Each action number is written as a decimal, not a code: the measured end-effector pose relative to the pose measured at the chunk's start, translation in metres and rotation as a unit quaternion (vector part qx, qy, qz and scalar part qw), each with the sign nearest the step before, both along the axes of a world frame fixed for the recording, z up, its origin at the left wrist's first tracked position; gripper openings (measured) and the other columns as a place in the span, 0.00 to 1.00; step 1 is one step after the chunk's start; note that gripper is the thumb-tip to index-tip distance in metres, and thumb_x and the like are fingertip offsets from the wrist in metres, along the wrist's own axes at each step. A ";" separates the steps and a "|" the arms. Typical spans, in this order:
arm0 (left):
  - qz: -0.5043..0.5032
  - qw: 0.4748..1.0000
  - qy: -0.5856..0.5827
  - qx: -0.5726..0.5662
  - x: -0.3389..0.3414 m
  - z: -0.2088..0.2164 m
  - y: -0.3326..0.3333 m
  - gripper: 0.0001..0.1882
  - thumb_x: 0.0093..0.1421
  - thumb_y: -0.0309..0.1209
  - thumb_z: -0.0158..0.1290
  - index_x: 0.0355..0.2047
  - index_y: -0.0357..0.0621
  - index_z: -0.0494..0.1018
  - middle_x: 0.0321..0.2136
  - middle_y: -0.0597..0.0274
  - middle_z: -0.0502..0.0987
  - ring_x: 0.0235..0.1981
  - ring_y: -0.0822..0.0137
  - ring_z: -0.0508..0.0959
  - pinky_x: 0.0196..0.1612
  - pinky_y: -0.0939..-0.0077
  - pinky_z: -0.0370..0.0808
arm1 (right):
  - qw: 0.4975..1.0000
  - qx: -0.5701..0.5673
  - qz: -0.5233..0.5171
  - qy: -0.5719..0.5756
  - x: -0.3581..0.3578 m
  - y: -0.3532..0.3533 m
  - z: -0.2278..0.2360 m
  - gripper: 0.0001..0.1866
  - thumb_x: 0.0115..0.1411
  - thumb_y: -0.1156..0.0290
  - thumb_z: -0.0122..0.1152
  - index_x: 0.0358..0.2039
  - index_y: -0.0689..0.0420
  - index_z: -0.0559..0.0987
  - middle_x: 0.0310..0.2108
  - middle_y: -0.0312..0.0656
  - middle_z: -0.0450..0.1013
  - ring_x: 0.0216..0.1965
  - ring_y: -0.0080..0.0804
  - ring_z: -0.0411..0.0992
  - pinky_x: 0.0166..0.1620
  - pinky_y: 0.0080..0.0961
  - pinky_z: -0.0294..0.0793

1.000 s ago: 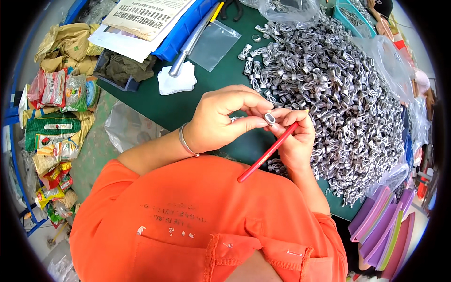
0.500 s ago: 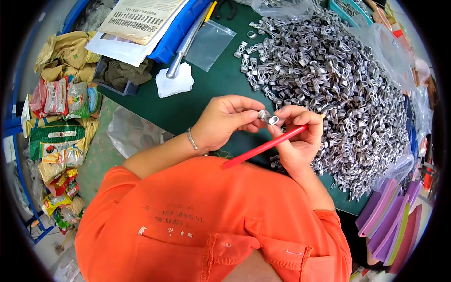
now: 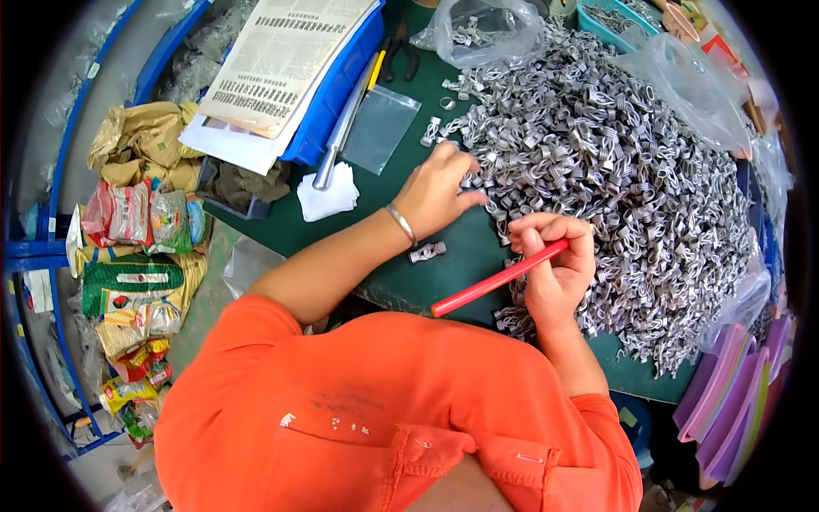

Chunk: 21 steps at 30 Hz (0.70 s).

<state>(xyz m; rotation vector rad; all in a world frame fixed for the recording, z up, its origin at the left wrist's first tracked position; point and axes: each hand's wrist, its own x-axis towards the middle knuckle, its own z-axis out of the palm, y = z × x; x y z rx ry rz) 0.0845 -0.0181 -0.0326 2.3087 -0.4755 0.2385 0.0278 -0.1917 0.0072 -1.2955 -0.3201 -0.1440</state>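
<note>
My left hand (image 3: 438, 189) is at the left edge of a large heap of small grey metal looped clips (image 3: 606, 171). Its thumb stands apart from the curled fingers, with clips showing between them; no firm hold is visible. A single metal clip (image 3: 427, 252) lies on the green table just below that wrist. My right hand (image 3: 559, 264) is closed around a slim red rod (image 3: 499, 277), which slants down to the left in front of the heap. The far end of the rod is hidden behind the fingers.
A blue tray (image 3: 337, 81) with printed papers stands at the far left, beside a clear plastic bag (image 3: 381, 128), a white paper stack (image 3: 328, 193) and black-handled pliers (image 3: 399, 58). Plastic bags (image 3: 486, 38) and a teal basket (image 3: 616, 26) border the heap. Purple dividers (image 3: 734, 405) stand right.
My left hand has let go of the metal clip, now on the table, and moved up to the heap's edge. My right hand still holds the red rod.
</note>
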 end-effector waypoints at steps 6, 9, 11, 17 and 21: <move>-0.016 0.998 -0.047 0.028 -0.001 -0.003 0.002 0.15 0.43 0.28 0.60 0.31 0.41 0.69 0.27 0.57 0.70 0.28 0.56 0.73 0.30 0.70 0.72 | 1.000 0.009 -0.004 0.022 -0.001 -0.003 -0.007 0.09 0.54 0.85 0.52 0.30 0.61 0.63 0.29 0.47 0.70 0.31 0.26 0.69 0.35 0.19 0.71; -0.038 0.999 0.015 0.017 0.005 -0.003 0.014 0.15 0.42 0.26 0.60 0.30 0.41 0.69 0.27 0.57 0.70 0.27 0.58 0.73 0.29 0.70 0.72 | 1.000 0.000 -0.009 0.011 -0.001 -0.003 -0.009 0.09 0.54 0.84 0.52 0.29 0.59 0.62 0.28 0.46 0.70 0.28 0.25 0.68 0.32 0.18 0.69; -0.051 0.999 0.002 0.011 0.004 0.005 0.018 0.13 0.44 0.24 0.59 0.29 0.40 0.69 0.24 0.58 0.70 0.24 0.64 0.73 0.27 0.75 0.71 | 1.000 0.006 -0.010 0.018 -0.001 -0.006 -0.012 0.09 0.54 0.84 0.51 0.29 0.59 0.62 0.28 0.46 0.69 0.28 0.26 0.68 0.32 0.20 0.69; -0.006 0.890 0.348 -0.294 -0.018 0.041 0.019 0.07 0.53 0.23 0.52 0.34 0.38 0.72 0.22 0.69 0.72 0.19 0.82 0.69 0.18 0.89 0.63 | 0.995 -0.019 -0.010 0.095 0.000 -0.006 -0.016 0.07 0.55 0.83 0.50 0.34 0.62 0.65 0.34 0.41 0.69 0.32 0.21 0.68 0.37 0.16 0.69; -0.082 0.889 0.313 -0.326 -0.030 0.053 0.013 0.06 0.55 0.24 0.50 0.34 0.37 0.73 0.26 0.65 0.73 0.18 0.81 0.70 0.17 0.90 0.65 | 0.987 0.026 0.011 0.156 -0.001 -0.004 -0.009 0.07 0.55 0.83 0.50 0.36 0.64 0.68 0.36 0.42 0.70 0.34 0.24 0.71 0.37 0.17 0.71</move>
